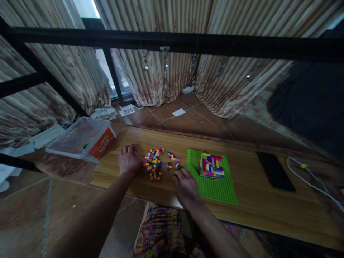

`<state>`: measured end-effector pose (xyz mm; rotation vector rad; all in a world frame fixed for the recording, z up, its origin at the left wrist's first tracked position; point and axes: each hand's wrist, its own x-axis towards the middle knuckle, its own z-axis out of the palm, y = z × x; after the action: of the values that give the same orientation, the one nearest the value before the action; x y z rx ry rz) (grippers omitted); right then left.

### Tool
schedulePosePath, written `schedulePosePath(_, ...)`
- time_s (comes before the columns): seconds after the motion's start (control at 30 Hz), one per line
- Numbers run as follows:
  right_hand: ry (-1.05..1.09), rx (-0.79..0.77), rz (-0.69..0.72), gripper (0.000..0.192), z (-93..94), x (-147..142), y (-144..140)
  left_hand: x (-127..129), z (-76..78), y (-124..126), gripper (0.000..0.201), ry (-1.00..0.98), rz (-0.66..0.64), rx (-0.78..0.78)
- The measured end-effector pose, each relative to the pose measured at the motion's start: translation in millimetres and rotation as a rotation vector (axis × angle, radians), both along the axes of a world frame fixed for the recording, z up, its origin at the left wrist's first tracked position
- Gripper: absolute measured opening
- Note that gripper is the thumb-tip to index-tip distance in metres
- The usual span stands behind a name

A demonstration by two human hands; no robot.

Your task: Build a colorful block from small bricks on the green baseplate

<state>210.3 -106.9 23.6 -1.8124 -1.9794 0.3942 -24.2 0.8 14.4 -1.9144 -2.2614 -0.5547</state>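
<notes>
Head view, the only one: left hand (129, 159) resting palm down on the table (263, 211), fingers curled loosely and lying flat, nothing gripped. Right hand (186, 183) knuckles up at the near right edge of the bricks (159, 163), fingertips bent down onto the wood and seemingly pinching a small dark-green piece; too small to tell for certain whether anything is actually held. Loose bricks lying between the two hands, just right of the left fingers and just left of and beyond the right fingertips, touching or nearly touching both. Pile stretched roughly left to right with a gap in the middle, so more a broken ring than a heap. Right hand the nearer to the stray pieces at the pile's right end; left hand the nearer to the denser clump. Bricks tiny, blocky, mixed red, yellow, blue, green, pink and white, scattered flat in one layer. Just right of the right hand, a green baseplate (215, 190), carrying a stacked multicoloured block (211, 166) near its far side. Well left of the left hand, a clear tub (80, 138); well right of the baseplate, a dark phone (274, 171) and a white cable (309, 179).
</notes>
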Motion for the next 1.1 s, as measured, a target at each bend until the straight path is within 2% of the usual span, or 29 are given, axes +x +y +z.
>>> schedulePosePath(0.1,0.088,-0.001,0.021,0.012,5.0,1,-8,-1,0.8,1,0.034,0.004,-0.005,-0.013)
schedulePosePath(0.27,0.495,-0.028,-0.025,0.014,26.2,18,-36,-3,1.0,2,0.035,0.023,-0.021,-0.002)
schedulePosePath(0.37,0.643,-0.022,-0.144,0.016,38.9,44,-48,-3,0.5,3,0.035,0.013,-0.022,0.007)
schedulePosePath(0.43,0.688,0.051,-0.223,0.018,43.3,67,-47,-3,0.6,3,0.035,0.007,-0.021,0.010)
schedulePosePath(0.6,0.798,0.136,-0.373,0.022,39.7,118,-28,-2,2.2,3,0.036,0.008,-0.010,0.008)
schedulePosePath(0.7,0.752,0.150,-0.353,0.024,36.9,131,-14,-2,2.7,4,0.037,0.006,-0.017,-0.002)
schedulePosePath(0.83,0.545,0.183,-0.229,0.023,41.9,132,4,-2,2.7,4,0.038,0.002,-0.018,-0.005)
schedulePosePath(0.93,0.406,0.180,-0.190,0.024,47.4,132,14,-2,2.7,4,0.038,0.002,-0.013,-0.008)
schedulePosePath(1.1,0.328,0.181,-0.242,0.026,45.7,146,17,-1,2.3,3,0.038,0.008,-0.001,0.001)
